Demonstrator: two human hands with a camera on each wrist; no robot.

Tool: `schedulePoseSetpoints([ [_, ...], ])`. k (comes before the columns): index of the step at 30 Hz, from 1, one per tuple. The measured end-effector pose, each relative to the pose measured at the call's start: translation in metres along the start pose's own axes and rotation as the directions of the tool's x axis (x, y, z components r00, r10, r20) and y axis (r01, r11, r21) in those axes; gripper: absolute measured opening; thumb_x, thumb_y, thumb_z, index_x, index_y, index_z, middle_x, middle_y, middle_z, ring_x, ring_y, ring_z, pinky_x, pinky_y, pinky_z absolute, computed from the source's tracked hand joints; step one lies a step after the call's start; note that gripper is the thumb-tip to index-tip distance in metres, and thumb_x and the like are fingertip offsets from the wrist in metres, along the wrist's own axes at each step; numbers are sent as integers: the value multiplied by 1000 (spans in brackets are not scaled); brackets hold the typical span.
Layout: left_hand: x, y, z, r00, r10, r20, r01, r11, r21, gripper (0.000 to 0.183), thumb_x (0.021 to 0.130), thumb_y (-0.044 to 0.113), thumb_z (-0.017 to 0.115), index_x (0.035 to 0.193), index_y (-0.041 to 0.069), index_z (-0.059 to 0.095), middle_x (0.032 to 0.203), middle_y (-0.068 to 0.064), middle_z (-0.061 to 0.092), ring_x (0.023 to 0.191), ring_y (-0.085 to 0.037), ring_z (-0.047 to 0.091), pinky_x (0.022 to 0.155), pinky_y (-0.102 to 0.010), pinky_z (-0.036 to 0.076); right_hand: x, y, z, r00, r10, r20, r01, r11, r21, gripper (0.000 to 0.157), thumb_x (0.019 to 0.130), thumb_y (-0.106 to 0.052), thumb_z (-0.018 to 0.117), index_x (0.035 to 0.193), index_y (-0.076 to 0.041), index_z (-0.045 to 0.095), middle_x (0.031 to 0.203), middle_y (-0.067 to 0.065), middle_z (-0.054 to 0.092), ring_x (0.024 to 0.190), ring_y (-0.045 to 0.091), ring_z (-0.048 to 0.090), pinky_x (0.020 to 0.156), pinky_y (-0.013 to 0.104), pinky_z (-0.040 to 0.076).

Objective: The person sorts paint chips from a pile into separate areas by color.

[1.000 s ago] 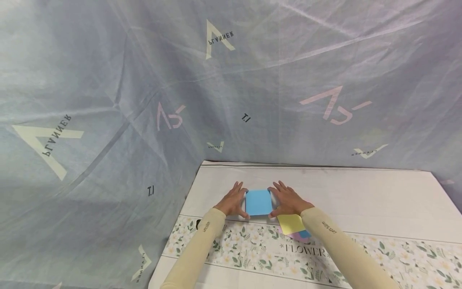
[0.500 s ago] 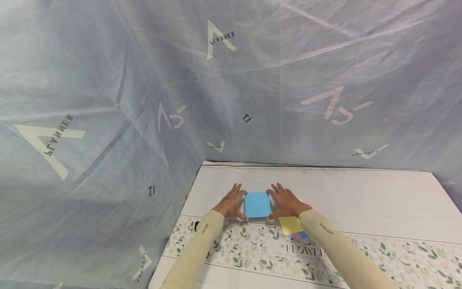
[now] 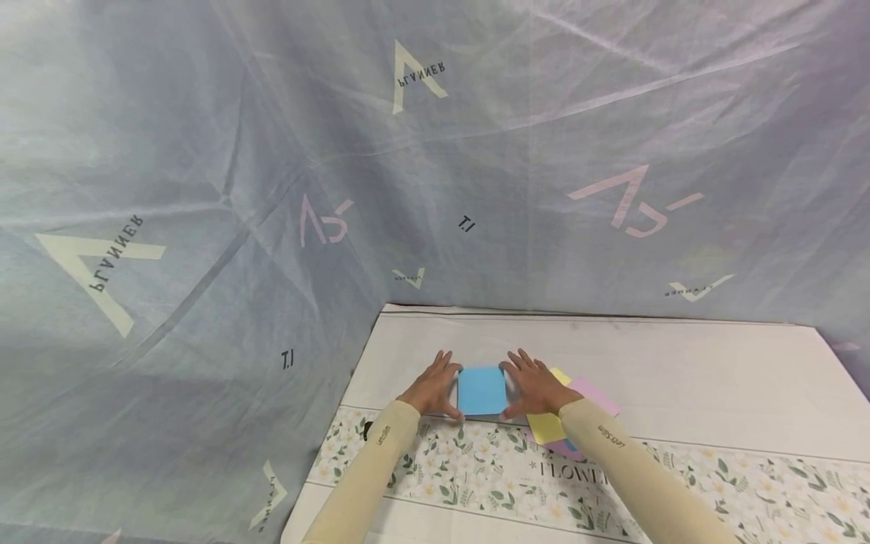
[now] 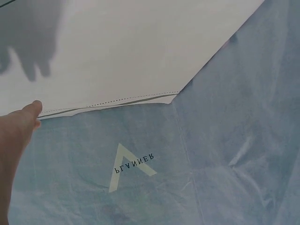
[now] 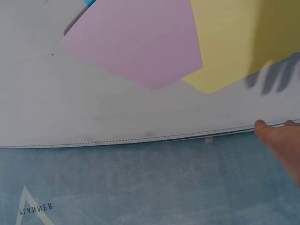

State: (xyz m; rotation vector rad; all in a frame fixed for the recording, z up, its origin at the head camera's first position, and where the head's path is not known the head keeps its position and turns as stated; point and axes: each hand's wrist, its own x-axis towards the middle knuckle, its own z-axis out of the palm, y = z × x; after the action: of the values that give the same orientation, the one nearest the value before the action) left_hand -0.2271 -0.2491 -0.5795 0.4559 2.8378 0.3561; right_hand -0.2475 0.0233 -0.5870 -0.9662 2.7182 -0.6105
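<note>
A: The grip, on either side: how does each stand?

B: Left grip (image 3: 435, 385) and right grip (image 3: 533, 387) hold a blue square (image 3: 482, 391) by opposite sides, each with the thumb at a near corner and a forefinger at a far one. The square is level between them; whether it touches what lies below cannot be told.

A: Which parts are obscured?

B: The exact contact at the corners is too small to resolve. In the wrist views both hands are cut off by the border. The right hand and right sleeve (image 3: 632, 472) partly cover a yellow sheet (image 3: 546, 428) and a pink sheet (image 3: 594, 395), which overlap. A second pink piece (image 3: 563, 449) shows beneath the yellow, with a blue scrap (image 3: 569, 445) beside the sleeve. A dark object (image 3: 368, 431), half hidden by the left sleeve (image 3: 367, 476), is unidentifiable.

A: And the surface and the room?

B: The surface (image 3: 680, 378) is white, crossed by a floral band (image 3: 476, 461) lettered "FLOWER", the word's end meeting the right sleeve. The blue square is over the plain part, just beyond the band. Creased grey-blue sheeting (image 3: 476, 189), printed with inverted "PLANNER" marks, rises behind and at the left.
</note>
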Motion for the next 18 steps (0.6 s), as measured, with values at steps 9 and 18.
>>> schedulePoseSetpoints([
  [9,-6,-1,1,1000,-3,12,3,1000,-24,112,59,47,94,152,16,38,167,-15,12,155,-29,4,121,-50,23,0,-4,8,1000,-4,4,4,1000,-27,108,70,-59,83,151,-4,37,160,27,24,149,48,16,115,68,21],
  [18,-10,-3,1,1000,9,15,-8,999,-33,112,59,47,94,151,15,39,167,-16,12,155,-31,5,121,-52,23,2,-6,12,1000,-14,-10,13,997,-69,105,70,-59,83,149,-5,39,159,27,26,148,48,19,114,67,24],
])
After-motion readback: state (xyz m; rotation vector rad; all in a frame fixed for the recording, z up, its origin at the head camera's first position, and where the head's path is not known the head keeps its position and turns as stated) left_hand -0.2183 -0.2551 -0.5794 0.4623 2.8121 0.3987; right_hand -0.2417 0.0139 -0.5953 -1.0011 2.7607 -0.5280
